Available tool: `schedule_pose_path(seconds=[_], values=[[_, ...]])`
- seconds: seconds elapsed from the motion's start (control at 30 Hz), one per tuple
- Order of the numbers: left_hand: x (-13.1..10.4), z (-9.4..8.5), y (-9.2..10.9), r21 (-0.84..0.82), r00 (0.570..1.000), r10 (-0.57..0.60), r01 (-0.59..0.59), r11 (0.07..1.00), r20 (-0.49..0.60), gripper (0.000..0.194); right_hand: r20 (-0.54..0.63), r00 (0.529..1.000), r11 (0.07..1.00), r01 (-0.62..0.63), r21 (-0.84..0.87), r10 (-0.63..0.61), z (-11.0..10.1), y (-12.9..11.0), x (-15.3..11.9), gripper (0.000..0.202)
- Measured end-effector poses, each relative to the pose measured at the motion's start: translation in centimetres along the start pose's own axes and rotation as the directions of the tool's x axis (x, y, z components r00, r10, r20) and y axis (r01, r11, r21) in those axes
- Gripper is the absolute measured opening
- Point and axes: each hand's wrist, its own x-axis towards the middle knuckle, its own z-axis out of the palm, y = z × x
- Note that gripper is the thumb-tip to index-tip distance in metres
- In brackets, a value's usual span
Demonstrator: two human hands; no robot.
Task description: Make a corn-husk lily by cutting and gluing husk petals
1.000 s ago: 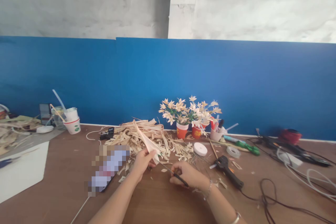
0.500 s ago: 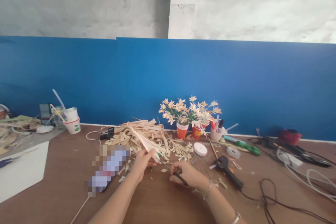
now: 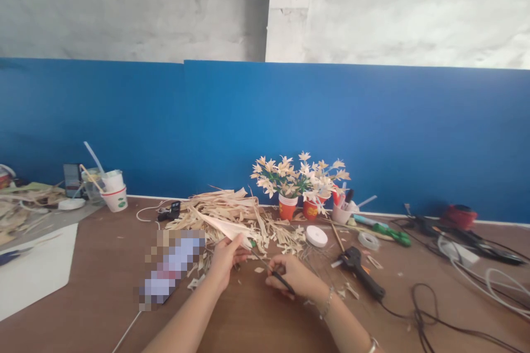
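Observation:
My left hand (image 3: 224,260) pinches a pale dried husk (image 3: 227,228) that tapers to a point toward the upper left. My right hand (image 3: 295,276) is closed round the dark handle of a pair of scissors (image 3: 283,282). Their narrow blades reach toward the near end of the husk, close to my left fingertips; whether they touch it I cannot tell. Behind my left hand spreads a heap of dried husk strips (image 3: 219,202), with small cut pieces on its right side.
Husk flowers (image 3: 285,168) stand in red paper cups behind my hands. To the right lie a white ribbon roll (image 3: 316,236), a black glue gun (image 3: 361,274) and its cord (image 3: 418,314). A blurred-out phone (image 3: 171,270) lies left. A blue partition (image 3: 223,127) rises behind.
The husk has tipped lower, its pointed end dropping toward the heap. My right hand and the scissors have shifted only slightly.

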Motion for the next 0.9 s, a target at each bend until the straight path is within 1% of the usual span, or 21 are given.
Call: schedule_pose_path(seconds=[0.27, 0.37, 0.47, 0.57, 0.77, 0.9], values=[[-0.54, 0.35, 0.42, 0.098, 0.999, 0.045, -0.045, 0.994, 0.000, 0.020, -0.010, 1.000, 1.000, 0.020, 0.007, -0.020, 0.01, 0.05, 0.06, 0.016], [-0.62, 0.46, 0.36, 0.119, 0.999, 0.049, -0.049, 0.992, 0.001, 0.021, -0.008, 1.000, 1.000, 0.014, 0.008, -0.014, 0.03, -0.07, -0.03, 0.016], [-0.67, 0.53, 0.28, 0.129, 0.999, 0.046, -0.047, 0.991, 0.009, 0.022, -0.005, 0.999, 0.999, 0.039, 0.014, -0.039, 0.01, -0.08, -0.06, 0.017], [-0.69, 0.56, 0.24, 0.108, 0.999, 0.041, -0.042, 0.993, 0.016, 0.023, -0.003, 0.999, 0.998, 0.052, 0.019, -0.052, 0.01, -0.06, 0.00, 0.019], [-0.76, 0.68, 0.12, 0.022, 1.000, 0.000, 0.000, 1.000, -0.005, 0.021, -0.011, 0.998, 0.997, 0.057, 0.052, -0.057, 0.19, 0.20, 0.26, 0.022], [-0.94, 0.82, 0.13, 0.002, 1.000, 0.006, -0.006, 1.000, 0.007, 0.023, -0.015, 0.997, 0.996, 0.072, 0.049, -0.071, 0.25, 0.55, 0.45, 0.024]])
